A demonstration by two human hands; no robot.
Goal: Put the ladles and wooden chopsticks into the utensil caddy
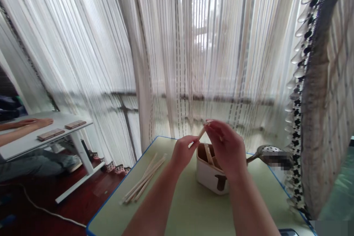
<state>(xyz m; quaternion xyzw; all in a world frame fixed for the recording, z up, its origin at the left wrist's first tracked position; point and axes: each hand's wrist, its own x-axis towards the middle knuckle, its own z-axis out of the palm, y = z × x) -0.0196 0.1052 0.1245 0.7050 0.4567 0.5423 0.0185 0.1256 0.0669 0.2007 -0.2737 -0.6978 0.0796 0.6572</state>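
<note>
My left hand (184,151) pinches the lower end of a thin pale chopstick (202,132) between thumb and fingers. At its upper end, my right hand (226,147) has its fingers closed round the same chopstick, which is tilted above a container. This white utensil holder (210,182), brown inside with a brown mark on its front, stands on the table, partly covered by my right hand and wrist. A light wooden piece (209,155) leans inside it. To the left lies a loose bundle of pale chopsticks (146,179), with what looks like clear wrapping at the ends.
A metal slotted spoon (269,152) juts out right of the holder. The green table (204,217) has a blue edge. Striped curtains (171,62) hang behind it. At left, another person's hand (41,122) rests on a white table (22,147) beside two flat brown objects (51,134).
</note>
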